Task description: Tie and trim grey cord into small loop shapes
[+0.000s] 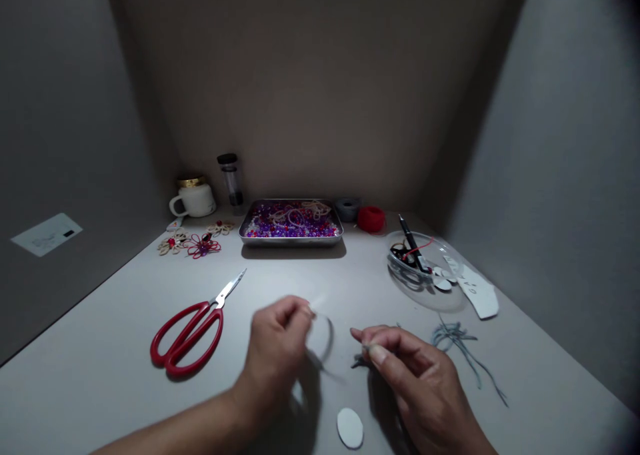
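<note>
Head view: left hand (277,351) and right hand (405,368) pinch a cord loop (325,335) between fingertips, unfinished; finished flowers (193,243) well beyond.

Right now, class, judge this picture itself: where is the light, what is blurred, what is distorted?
Head view: light pools mid-table before the bead tray; corners fall dark. The left hand and its thin cord loop are motion-blurred; the red scissors look sharp. Walls splay outward, wide-lens distortion.
</note>
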The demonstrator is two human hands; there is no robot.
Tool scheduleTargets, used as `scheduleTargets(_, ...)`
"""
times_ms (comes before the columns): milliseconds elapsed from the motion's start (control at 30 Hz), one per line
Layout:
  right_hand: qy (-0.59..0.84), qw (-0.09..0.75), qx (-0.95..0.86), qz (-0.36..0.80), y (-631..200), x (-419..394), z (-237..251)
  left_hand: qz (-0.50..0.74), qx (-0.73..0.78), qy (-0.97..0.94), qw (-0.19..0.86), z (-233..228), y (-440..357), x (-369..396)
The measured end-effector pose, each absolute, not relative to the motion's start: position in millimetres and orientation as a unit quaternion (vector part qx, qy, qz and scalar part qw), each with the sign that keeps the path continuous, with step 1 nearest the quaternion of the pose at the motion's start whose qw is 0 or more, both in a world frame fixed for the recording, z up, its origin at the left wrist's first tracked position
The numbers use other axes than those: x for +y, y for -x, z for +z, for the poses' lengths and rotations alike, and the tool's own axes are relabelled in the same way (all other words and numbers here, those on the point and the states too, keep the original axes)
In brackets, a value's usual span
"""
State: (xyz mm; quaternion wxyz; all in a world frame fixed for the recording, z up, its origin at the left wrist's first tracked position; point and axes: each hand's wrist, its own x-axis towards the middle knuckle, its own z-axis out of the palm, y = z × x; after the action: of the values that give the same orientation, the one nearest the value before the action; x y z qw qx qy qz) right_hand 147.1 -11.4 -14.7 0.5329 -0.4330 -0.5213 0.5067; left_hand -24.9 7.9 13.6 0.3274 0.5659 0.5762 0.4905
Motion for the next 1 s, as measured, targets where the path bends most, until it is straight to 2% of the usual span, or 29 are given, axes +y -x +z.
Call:
scheduleTargets(67, 0.444, 0.549, -0.504, 0.498, -150.3, -9.4, -17.5, 0.497, 0.6, -0.551, 0.3, 15.5, 35.0, 18.5)
scheduleTargets(233, 0.443, 0.549, -0.54, 0.458, -149.0, -5.3, -15.9, 0.423, 0.608, -0.624, 0.25, 17.0, 44.3, 28.9)
scheduleTargets(433, 0.453, 0.543, -0.642, 0.295, -142.7, -5.1, -16.6, 0.401, 0.51, -0.744, 0.161, 10.2, 28.5, 9.7)
scheduleTargets(633, 0.4, 0.522, -0.725, 0.206, -142.6, -4.1, -17.1, 0.379, 0.469, -0.787, 0.128, 2.1, 24.6, 3.7)
scheduleTargets(833, 0.391, 0.481, -0.749, 0.235, -145.2, -1.3, -14.4, 0.388, 0.475, -0.777, 0.141, 5.2, 22.0, 3.2)
scheduleTargets(1000, 0.379, 0.487, -0.75, 0.241, -144.0, 0.9, -15.6, 0.379, 0.461, -0.791, 0.135, 1.1, 24.2, 2.9)
